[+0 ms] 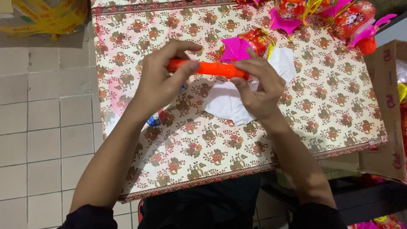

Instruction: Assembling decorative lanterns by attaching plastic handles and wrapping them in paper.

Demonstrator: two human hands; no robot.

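Head view: left hand (159, 82) and right hand (258, 87) are both gripping a smooth orange plastic stick (207, 68), a slim cylinder lying level above the table (296, 127), which is wearing a floral-patterned cloth. Fingers are curling closed round each end. Beneath it are lying a white sheet (229, 104) and a glossy red-and-pink toy lantern (248, 44).

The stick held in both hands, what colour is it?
The stick is bright orange, held level between the left hand and right hand; the head view shows it.
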